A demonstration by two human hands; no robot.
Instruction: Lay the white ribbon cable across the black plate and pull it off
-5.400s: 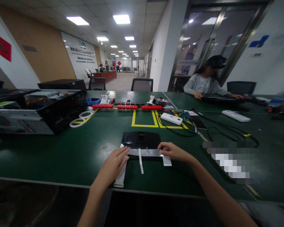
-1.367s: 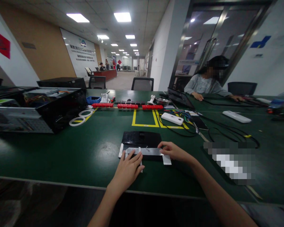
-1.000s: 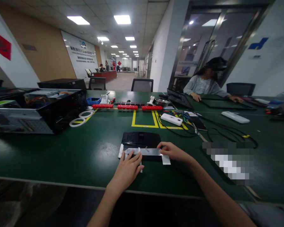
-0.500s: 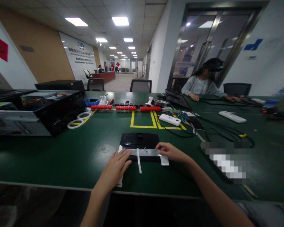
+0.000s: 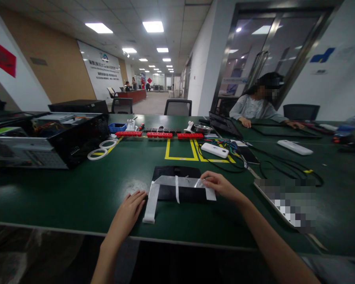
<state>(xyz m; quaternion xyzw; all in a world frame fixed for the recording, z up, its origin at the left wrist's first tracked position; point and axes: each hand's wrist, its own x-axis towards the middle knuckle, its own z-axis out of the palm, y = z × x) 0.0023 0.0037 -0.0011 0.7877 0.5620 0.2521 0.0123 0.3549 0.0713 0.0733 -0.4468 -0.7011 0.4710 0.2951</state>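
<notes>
In front of me a flat ribbon cable point(image 5: 182, 181) lies over a flat black device point(image 5: 168, 171). Its middle stretch is shiny silver, and its white ribbed left end runs down to a connector on the table. A narrow white strip point(image 5: 177, 189) crosses the cable's middle. My right hand point(image 5: 220, 185) pinches the cable near its right fold, where a short white ribbed end hangs down. To the left of the cable, my left hand point(image 5: 131, 209) rests on the green table with its fingers stretched out, holding nothing.
An opened black computer case point(image 5: 77, 140) stands at the left, near two white rings point(image 5: 97, 154). Red trays point(image 5: 159, 135) line the back. A white handheld device point(image 5: 214, 150) and tangled black cables lie at the right. A person point(image 5: 260, 102) sits across the table.
My left hand has come off the cable and moved left onto the table. My right hand keeps hold of the cable, which now shows its full left end and sits slightly raised.
</notes>
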